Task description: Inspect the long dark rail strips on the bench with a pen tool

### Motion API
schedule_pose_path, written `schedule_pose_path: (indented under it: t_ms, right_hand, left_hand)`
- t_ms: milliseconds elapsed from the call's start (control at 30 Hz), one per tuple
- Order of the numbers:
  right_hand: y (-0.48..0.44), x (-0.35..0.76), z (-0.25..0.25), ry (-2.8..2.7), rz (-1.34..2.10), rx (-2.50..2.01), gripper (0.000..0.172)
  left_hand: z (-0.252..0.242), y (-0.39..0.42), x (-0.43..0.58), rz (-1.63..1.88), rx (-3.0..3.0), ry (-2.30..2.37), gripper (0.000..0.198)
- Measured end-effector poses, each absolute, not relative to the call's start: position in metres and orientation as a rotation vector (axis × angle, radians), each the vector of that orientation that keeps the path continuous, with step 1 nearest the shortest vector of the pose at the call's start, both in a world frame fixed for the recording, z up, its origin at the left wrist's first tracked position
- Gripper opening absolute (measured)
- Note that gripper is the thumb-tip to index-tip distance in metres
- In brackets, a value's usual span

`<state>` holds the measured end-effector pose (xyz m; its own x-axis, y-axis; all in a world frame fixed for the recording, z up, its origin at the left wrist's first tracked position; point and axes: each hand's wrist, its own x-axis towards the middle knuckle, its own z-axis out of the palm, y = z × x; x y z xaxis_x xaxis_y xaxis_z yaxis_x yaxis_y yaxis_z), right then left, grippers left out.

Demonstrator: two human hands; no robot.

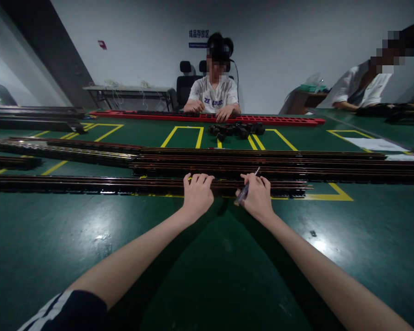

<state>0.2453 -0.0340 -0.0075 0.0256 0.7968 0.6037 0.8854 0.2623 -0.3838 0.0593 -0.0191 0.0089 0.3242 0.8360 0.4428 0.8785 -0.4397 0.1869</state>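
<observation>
A long dark rail strip [89, 185] lies across the green table in front of me. My left hand [197, 194] rests on its near edge with the fingers curled over it. My right hand [257, 195] sits on the same strip a little to the right, closed round a thin clear pen-like tool [245, 188] whose tip points up and away. More dark rail strips [296, 162] lie side by side just beyond the hands.
Yellow lines [179, 134] mark the green table [207, 266]. A heap of small black parts [236, 130] and a long red strip [279, 120] lie before a seated person [214, 94] opposite. Another person [362, 87] leans over at the far right.
</observation>
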Motion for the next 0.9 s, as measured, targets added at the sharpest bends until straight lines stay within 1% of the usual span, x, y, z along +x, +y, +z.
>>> schedule_pose_path:
  t_ms: [233,367,500,600,767,900]
  right_hand:
    - [-0.029,0.250,-0.012,-1.623,-0.154,-1.502,0.028]
    - [-0.033,0.251,-0.010,-1.721,-0.154,-1.489,0.030]
    - [-0.038,0.245,-0.006,-1.876,-0.184,-1.426,0.025]
    - [-0.038,0.242,-0.005,-1.868,-0.203,-1.465,0.019]
    - [-0.034,0.242,-0.006,-1.807,-0.089,-1.443,0.023]
    - [-0.034,0.240,-0.005,-1.796,-0.084,-1.415,0.024]
  left_hand:
    - [0.010,-0.019,0.059,-0.762,-2.494,-1.609,0.040]
    - [0.010,-0.018,0.059,-0.774,-2.471,-1.626,0.041]
    - [0.009,-0.017,0.060,-0.769,-2.454,-1.637,0.043]
    - [0.009,-0.017,0.060,-0.765,-2.451,-1.632,0.042]
    - [0.009,-0.018,0.059,-0.763,-2.453,-1.609,0.040]
    - [0.009,-0.018,0.059,-0.745,-2.449,-1.585,0.039]
